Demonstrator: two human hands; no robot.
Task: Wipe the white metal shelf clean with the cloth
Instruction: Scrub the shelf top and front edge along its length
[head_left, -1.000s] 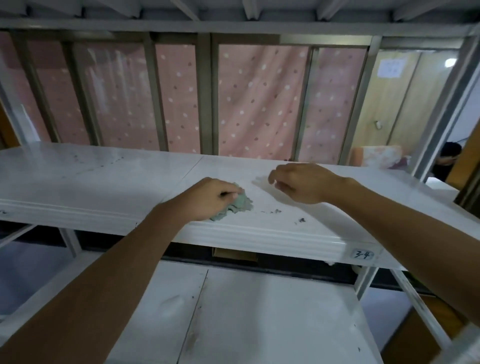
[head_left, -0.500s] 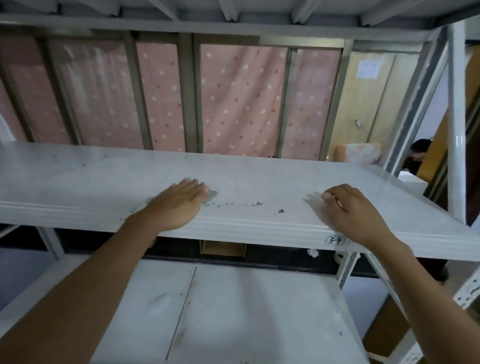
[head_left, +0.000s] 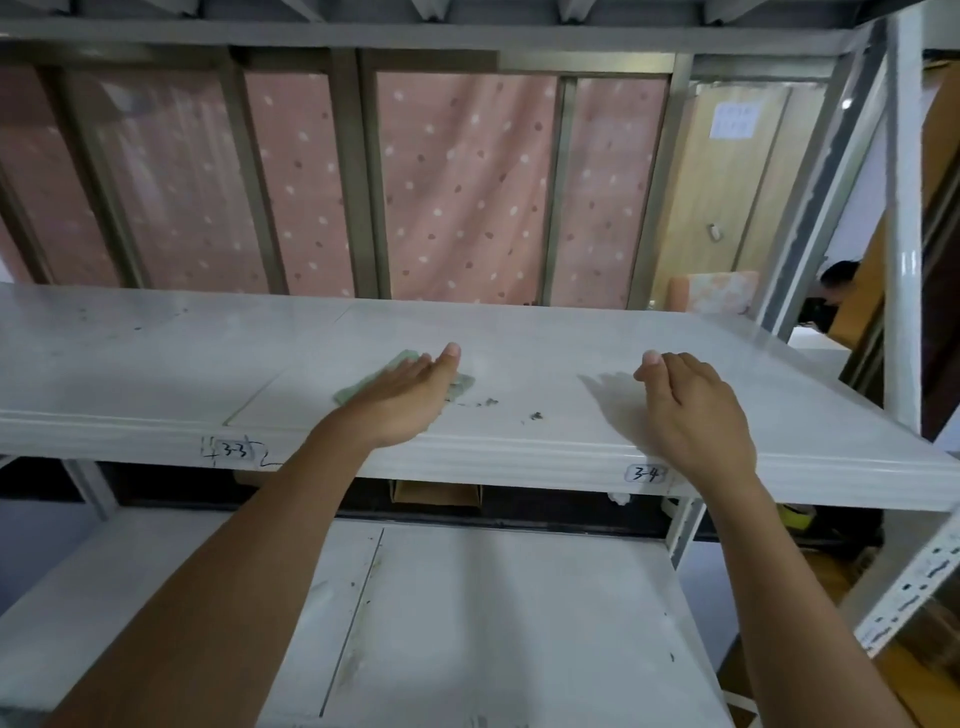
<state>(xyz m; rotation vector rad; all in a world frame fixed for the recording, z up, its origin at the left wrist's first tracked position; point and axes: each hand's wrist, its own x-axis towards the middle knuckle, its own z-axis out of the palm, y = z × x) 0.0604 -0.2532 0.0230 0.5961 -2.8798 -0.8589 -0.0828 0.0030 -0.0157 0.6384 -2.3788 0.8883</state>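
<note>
The white metal shelf (head_left: 156, 364) runs across the view at chest height. A pale green cloth (head_left: 402, 359) lies flat on it near the middle, mostly covered by my left hand (head_left: 405, 397), which presses it down with straight fingers. Just right of the cloth, dark crumbs of dirt (head_left: 535, 415) dot the surface. My right hand (head_left: 696, 410) rests on the shelf near its front edge, fingers loosely apart, holding nothing. Faint smudges (head_left: 104, 319) mark the shelf's far left.
Labels 3-3 (head_left: 234, 449) and 3-4 (head_left: 645, 473) sit on the front lip. A lower white shelf (head_left: 493, 623) lies beneath my arms. A white upright post (head_left: 904, 260) stands at the right. Pink dotted curtain (head_left: 457, 197) hangs behind; a person (head_left: 836, 280) is at far right.
My left hand went from bunching the cloth to pressing it flat and has slid it a little away from me. My right hand moved right and back toward the front edge.
</note>
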